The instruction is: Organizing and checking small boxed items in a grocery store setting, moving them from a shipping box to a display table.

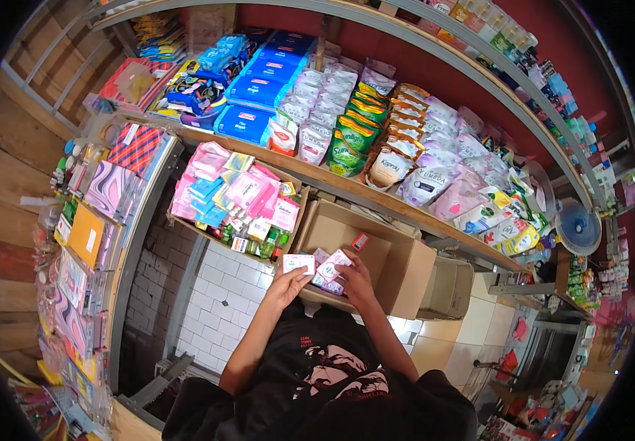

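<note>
My left hand (287, 286) grips a small white box (299, 264) with pink and blue print. In my right hand (355, 278) is a similar small white box (333, 265), held at a tilt. Both hands are over the near side of an open cardboard box (400, 275). Several small pink and purple packs (331, 286) lie in it below my hands, partly hidden by them. Farther back inside the carton is a small red box (360, 241).
To the left stands a carton (301, 206) heaped with pink sanitary pad packs (251, 190) and green bottles (269, 242). A wooden shelf edge (295, 165) crosses behind, carrying detergent pouches (428, 179) and blue packs (246, 124). Another cardboard box (450, 286) is at right; a stationery shelf (113, 259) is at left.
</note>
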`<state>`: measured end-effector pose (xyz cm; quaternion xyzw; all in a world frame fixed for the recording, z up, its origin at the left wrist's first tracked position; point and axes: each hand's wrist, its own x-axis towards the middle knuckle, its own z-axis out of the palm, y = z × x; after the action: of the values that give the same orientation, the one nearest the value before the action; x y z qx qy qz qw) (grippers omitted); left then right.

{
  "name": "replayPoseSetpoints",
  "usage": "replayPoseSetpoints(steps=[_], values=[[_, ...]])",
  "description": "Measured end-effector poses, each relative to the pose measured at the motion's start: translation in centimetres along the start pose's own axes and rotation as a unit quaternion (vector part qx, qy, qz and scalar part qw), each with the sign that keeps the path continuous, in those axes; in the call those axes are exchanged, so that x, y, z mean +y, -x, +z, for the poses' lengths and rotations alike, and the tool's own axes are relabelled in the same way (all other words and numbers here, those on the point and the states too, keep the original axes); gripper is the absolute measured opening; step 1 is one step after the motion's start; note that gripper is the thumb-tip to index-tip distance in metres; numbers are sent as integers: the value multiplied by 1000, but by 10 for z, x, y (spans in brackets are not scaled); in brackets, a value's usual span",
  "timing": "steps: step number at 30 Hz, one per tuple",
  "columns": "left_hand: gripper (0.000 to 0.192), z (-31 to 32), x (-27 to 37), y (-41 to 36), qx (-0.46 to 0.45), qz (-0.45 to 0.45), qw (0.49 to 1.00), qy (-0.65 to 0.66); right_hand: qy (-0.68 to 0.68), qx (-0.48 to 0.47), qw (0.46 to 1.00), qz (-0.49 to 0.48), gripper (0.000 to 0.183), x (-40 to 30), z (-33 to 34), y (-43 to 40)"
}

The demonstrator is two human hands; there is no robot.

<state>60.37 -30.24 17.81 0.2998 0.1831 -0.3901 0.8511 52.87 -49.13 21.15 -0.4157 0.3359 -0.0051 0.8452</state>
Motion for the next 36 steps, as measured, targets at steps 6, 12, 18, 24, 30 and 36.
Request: replayPoseSetpoints(steps=[6, 12, 18, 24, 30, 36], values=[[38, 13, -12, 15, 13, 39, 999, 6, -34, -72, 997, 12, 42, -12, -9, 9], [38, 27, -43, 31, 18, 83, 996, 6, -66, -116, 989, 59, 39, -25, -22, 18], [34, 35, -71, 58, 72, 134, 988, 40, -55, -169, 977, 120, 41, -34, -30, 25], [35, 27, -106, 88, 109, 208, 969, 78, -11, -230, 957, 178, 45, -20, -45, 22], [36, 12, -133, 133, 147, 266, 944, 128, 61, -297, 930, 209, 45, -1, -31, 38], [37, -13, -153, 183, 170, 321, 917, 166, 109, -367, 892, 241, 46, 24, -5, 68]])
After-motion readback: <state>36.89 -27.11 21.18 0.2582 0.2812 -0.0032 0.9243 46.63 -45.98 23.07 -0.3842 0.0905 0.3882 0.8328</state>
